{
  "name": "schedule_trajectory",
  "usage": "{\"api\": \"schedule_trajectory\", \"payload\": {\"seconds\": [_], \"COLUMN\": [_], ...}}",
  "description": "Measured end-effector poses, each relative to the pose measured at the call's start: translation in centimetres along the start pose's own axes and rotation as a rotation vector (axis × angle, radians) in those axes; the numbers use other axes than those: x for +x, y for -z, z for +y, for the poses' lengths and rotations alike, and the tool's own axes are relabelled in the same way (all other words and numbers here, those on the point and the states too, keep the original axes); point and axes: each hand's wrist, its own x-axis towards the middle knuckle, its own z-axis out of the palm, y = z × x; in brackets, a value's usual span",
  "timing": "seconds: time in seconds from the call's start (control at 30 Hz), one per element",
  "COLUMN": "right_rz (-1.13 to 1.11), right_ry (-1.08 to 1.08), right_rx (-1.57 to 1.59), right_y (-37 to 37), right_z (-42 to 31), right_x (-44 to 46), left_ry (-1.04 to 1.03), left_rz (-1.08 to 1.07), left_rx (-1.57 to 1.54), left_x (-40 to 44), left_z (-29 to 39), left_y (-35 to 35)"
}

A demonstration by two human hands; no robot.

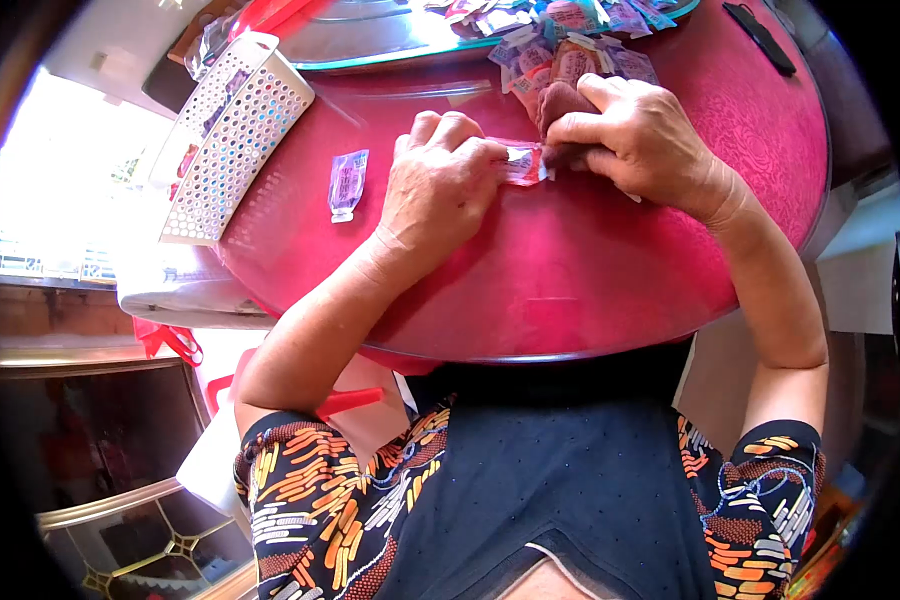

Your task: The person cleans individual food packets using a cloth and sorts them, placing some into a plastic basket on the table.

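My left hand (438,182) is closed on one end of a small clear packet with red and white print (522,165), low over the red table. Beside the packet's other end, my right hand (642,138) grips a folded brown cloth (564,108), which touches or nearly touches the packet. Just beyond the right hand lies a heap of small printed packets (576,62), partly hidden by the fingers and the cloth. A single purple packet (347,186) lies flat to the left of my left hand.
A white perforated basket (238,140) stands at the table's left edge. At the back is a large tray with a blue-green rim (400,63), bearing many more packets. A thin black object (760,40) lies at the far right of the red round table (530,290).
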Motion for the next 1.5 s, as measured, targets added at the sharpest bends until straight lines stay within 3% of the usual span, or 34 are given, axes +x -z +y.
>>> {"api": "schedule_trajectory", "payload": {"seconds": [0.17,0.3,0.4,0.53,0.67,0.83,1.07,1.27,1.33,1.5], "right_rz": [0.061,0.038,-0.035,-0.111,-0.219,-0.167,-0.444,-0.288,-0.252,-0.156], "right_ry": [-0.078,-0.051,0.034,0.059,-0.053,0.073,-0.144,-0.145,-0.234,-0.257], "right_rx": [-0.152,0.485,0.168,0.149,0.037,0.24,0.212,0.451,0.57,0.682], "right_y": [-0.4,0.8,-0.6,0.6,2.2,1.5,3.8,4.0,3.8,4.2], "right_z": [1.9,-1.2,-3.1,-2.1,-1.5,-4.1,-1.2,0.0,0.4,0.2], "right_x": [0.0,1.0,0.9,0.8,0.9,2.2,2.9,1.5,1.4,1.5], "left_ry": [-0.023,-0.04,-0.042,-0.065,-0.043,-0.054,-0.029,0.007,-0.004,0.073], "left_rz": [-0.021,0.012,0.031,0.04,0.013,0.038,0.011,0.08,0.111,0.034], "left_rx": [-0.066,-0.046,-0.024,-0.029,0.001,0.032,-0.042,0.048,0.075,0.142], "left_x": [-0.2,-0.4,-0.4,-0.4,-0.3,-0.3,-0.1,0.0,0.2,0.4], "left_z": [-0.3,-0.7,-1.1,-1.2,-0.7,-1.1,-0.6,0.0,0.0,0.9], "left_y": [-0.5,-0.7,-1.0,-1.1,-0.9,-1.3,-0.7,0.6,0.6,-0.1]}}
